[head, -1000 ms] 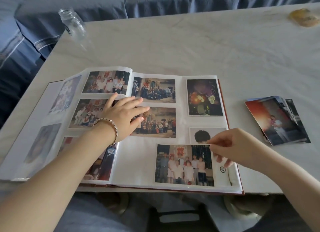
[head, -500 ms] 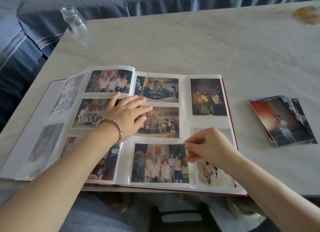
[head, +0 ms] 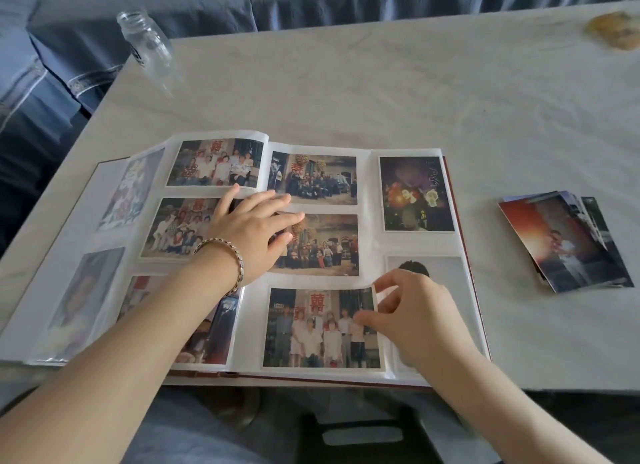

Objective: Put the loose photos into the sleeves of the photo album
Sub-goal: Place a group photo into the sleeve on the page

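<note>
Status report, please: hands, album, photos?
Left hand flat on photo album. Right hand pinches right edge of group photo. Loose photos stacked at right, untouched; nothing blocking.

Beyond the far edge of the photo album [head: 369, 186] the table [head: 381, 93] lies bare and wide. The only things there are a glass jar [head: 147, 44] off the album's far-left corner and a yellowish lump [head: 616, 29] well off to the far right. Right of the album, a strip of bare tabletop separates it from the fanned stack of loose photos [head: 568, 245]. Over the album, the left hand [head: 252, 235] lies flat across the middle fold, its forearm barring the near-left pages. The right hand [head: 412, 318] covers the near-right sleeve, pinching the right edge of the group photo [head: 311, 328]. The album's far-right sleeve lies uncovered.
</note>
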Available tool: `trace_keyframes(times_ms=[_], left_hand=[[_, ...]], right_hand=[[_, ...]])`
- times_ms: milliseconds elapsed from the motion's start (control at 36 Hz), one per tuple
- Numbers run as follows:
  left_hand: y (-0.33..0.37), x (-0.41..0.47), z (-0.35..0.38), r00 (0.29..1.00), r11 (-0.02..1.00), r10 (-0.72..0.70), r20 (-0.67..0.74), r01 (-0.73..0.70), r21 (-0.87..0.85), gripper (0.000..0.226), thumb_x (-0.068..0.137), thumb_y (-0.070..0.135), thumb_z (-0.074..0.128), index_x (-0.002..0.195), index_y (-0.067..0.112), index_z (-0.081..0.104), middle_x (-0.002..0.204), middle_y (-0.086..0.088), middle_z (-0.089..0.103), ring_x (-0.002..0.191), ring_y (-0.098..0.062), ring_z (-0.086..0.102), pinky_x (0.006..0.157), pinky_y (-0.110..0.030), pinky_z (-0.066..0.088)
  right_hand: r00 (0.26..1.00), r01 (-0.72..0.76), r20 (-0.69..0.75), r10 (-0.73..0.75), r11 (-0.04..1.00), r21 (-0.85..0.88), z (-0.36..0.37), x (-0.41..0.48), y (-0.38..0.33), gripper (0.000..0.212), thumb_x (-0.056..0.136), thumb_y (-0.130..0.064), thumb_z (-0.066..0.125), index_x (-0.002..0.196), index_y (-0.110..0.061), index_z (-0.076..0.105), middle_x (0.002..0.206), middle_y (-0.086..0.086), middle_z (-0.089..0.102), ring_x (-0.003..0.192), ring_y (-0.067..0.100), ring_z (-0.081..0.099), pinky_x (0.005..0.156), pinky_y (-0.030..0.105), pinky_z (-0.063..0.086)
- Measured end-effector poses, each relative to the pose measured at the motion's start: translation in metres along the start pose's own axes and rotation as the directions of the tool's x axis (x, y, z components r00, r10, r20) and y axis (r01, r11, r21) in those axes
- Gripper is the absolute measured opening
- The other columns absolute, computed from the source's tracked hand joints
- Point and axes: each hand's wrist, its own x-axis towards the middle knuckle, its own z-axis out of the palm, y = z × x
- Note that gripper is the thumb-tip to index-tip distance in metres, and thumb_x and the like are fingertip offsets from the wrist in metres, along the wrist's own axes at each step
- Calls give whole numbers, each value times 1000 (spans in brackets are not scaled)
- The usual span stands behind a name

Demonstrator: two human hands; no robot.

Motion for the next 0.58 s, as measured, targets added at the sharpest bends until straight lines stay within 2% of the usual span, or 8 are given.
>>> trace_keyframes(times_ms=[139,250,306,417,500,583], left_hand=[[-1,-1,0,1000,1000,7,-15,-7,-12,40,99,37,30,138,44,34,153,17,19,142,-6,9,112,-37,-12],[0,-1,0,1000,1000,11,-22,-12,-18,39,99,37,31,138,44,36,153,16,20,142,-7,9,113,-37,-11],[0,-1,0,1000,1000,11,-24,-11,-22,39,99,36,31,138,43,36,153,16,20,142,-7,9,113,-37,-11],[-1,-1,1,1000,1000,8,-21,-8,-21,39,100,37,30,138,44,35,153,17,19,142,-6,8,113,-37,-12],[-1,-1,1,1000,1000,7,-19,-7,-16,40,100,37,29,138,45,34,153,17,18,142,-5,7,113,-37,-12],[-1,-1,1,1000,1000,3,-14,-4,-16,40,99,38,29,138,45,34,153,17,18,142,-5,7,113,-37,-12]], right_hand=[[996,-5,-90,15,995,104,6,-6,2,43,76,-30,75,116,-25,60,69,-17,57,60,3,56,58,14,47],[997,-6,-78,25,972,237,4,-8,5,46,78,-23,74,122,-20,59,71,-8,66,44,-1,54,42,11,40],[998,-5,-57,21,963,270,3,-8,5,44,79,-21,72,122,-18,59,74,-4,68,41,-4,53,39,9,38],[1000,-22,3,22,962,273,0,-6,4,32,81,-20,70,112,-19,63,78,-6,69,63,5,65,53,15,51],[999,-26,-17,31,965,261,1,-5,4,15,81,-19,70,96,-18,67,79,-5,68,66,4,66,61,16,54],[995,12,-95,8,979,202,4,-7,4,7,80,-21,71,86,-22,67,75,-9,65,68,3,63,60,13,51]])
